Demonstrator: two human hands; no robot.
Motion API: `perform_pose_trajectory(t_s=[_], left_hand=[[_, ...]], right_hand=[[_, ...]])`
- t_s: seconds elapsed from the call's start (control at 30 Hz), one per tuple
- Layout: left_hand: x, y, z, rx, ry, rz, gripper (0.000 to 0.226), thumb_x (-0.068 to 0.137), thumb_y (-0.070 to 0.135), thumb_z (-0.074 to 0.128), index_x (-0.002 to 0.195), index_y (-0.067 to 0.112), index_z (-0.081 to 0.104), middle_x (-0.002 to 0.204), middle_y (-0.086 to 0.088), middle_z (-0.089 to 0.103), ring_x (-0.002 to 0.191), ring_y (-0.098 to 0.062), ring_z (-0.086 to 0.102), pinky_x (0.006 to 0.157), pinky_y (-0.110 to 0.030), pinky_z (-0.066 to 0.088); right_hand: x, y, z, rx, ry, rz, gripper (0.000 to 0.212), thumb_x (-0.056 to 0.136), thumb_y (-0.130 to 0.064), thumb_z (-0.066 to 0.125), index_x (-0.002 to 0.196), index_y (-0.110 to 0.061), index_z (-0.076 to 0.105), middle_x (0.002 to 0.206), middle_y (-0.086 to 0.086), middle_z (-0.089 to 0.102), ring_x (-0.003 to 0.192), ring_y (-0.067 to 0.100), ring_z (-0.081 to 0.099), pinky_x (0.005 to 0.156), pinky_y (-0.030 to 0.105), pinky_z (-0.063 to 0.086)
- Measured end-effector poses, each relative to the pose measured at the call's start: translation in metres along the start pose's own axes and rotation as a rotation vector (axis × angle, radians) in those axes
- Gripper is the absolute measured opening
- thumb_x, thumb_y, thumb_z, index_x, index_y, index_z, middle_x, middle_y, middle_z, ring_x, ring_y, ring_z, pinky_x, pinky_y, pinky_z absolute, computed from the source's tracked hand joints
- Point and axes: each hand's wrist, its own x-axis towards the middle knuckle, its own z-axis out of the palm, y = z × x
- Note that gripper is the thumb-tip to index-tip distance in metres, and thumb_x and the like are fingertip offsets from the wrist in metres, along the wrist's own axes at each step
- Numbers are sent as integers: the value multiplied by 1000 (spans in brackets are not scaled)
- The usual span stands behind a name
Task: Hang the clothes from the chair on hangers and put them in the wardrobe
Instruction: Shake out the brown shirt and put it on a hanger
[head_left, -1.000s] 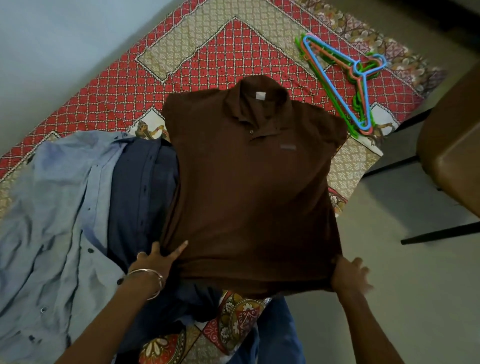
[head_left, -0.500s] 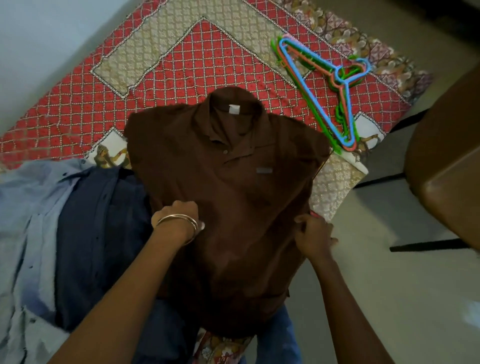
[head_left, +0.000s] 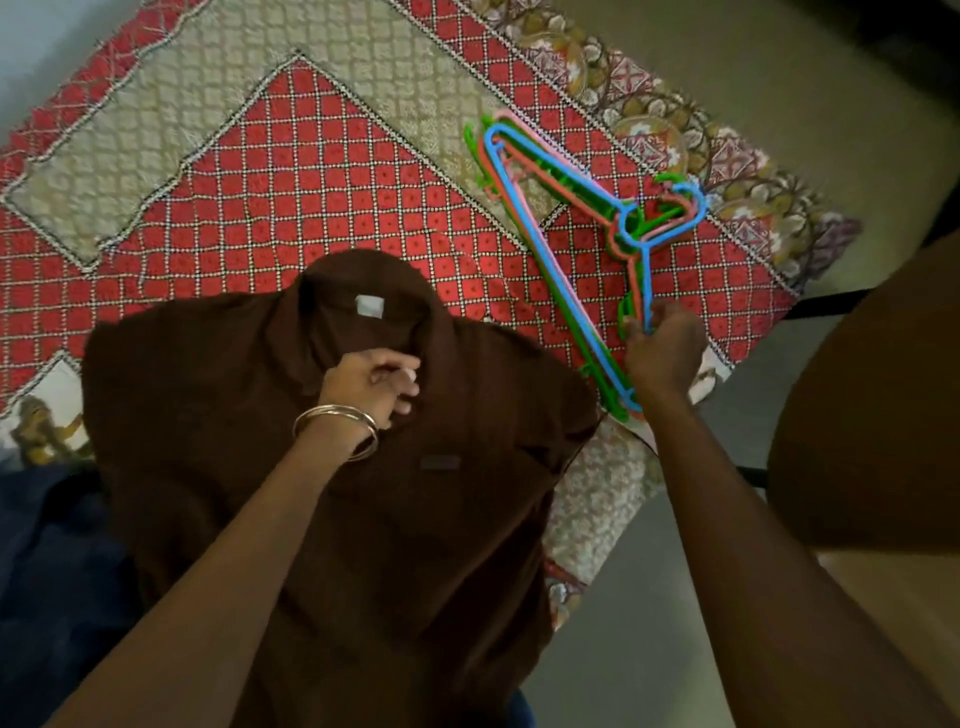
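On the bed, over the red patterned bedspread (head_left: 311, 208), the brown polo shirt (head_left: 337, 519) lies flat and face up, its collar pointing away from me and its hem running back toward my body. My left hand (head_left: 371, 384) rests on the chest of the shirt just below the collar, fingers loosely curled against the cloth; whether they pinch the placket or only press it I cannot tell. My right hand (head_left: 662, 353) is out to the right of the shirt, its fingertips on the stack of plastic hangers (head_left: 571, 249), at the lower arm of the blue one on top (the green and orange ones lie nested beneath it). Whether the fingers have closed round that bar is hidden by the back of my hand. The stack lies just beside the shirt's right shoulder, its long bar running diagonally from the far left down toward my right hand, with the hooks out on the far right side. So the right hand is the nearer one by far, and I judge the next move is to lift the top hanger free, swing it left and feed it into the shirt's neck while the left hand steadies the collar. A brown chair (head_left: 883, 415) stands off to my right.
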Motion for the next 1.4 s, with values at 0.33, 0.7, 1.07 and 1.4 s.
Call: perform_pose_trajectory(t_s=[0.33,0.7,1.07,1.4], left_hand=[[34,46,49,-241,13,-163,15,94,11,55,97,16,69,75,-1,70,57,-10,62,47,-20,46],[24,81,77,-548,-55,-151,28,97,36,51,123,25,52,114,1,62,100,-17,62,71,-38,56],[16,32,14,-549,129,42,20,104,20,33,98,17,52,59,-4,54,37,-10,41,39,-22,39],[64,-10,-70,380,457,-29,46,85,46,64,114,11,58,112,-16,62,108,-34,57,93,-46,47]], right_hand=[[26,8,5,-9,50,72,19,85,-7,56,100,-1,65,106,20,62,103,37,56,83,41,45],[-45,-28,-33,858,-326,-92,25,95,4,48,106,-17,53,78,-5,63,60,4,55,55,22,45],[-71,-77,1,1047,-845,140,18,95,-8,53,110,-18,54,92,5,73,81,25,71,73,42,58],[-22,-153,54,1472,-626,279,18,98,4,42,88,-9,48,74,7,71,76,27,69,70,43,60]])
